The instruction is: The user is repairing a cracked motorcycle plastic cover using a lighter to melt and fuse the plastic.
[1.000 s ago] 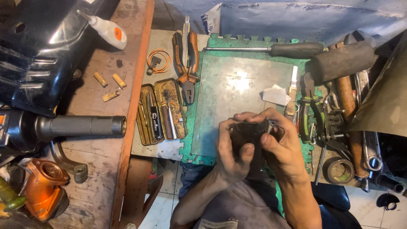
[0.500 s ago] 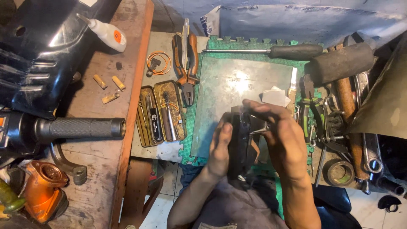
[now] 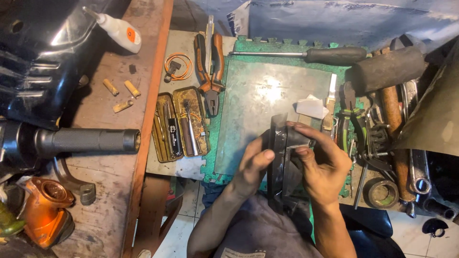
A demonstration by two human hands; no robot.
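Object: a dark, glossy, strip-like plastic part (image 3: 279, 162).
Axis: long axis runs away from the body, far end toward the grey metal plate (image 3: 258, 105).
Position: held above the surface's near edge.
Grip: clasped by left hand (image 3: 253, 165) and right hand (image 3: 322, 165).

You hold a glossy black plastic part (image 3: 278, 143) above a dull grey metal plate (image 3: 253, 110) on a green foam mat (image 3: 217, 138), beside orange-and-black-handled pliers (image 3: 210, 62) and a white glue bottle (image 3: 117, 31).

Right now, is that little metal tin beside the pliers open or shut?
Open: the tin lies with both halves spread flat, small tools showing inside, next to the orange-handled pliers.
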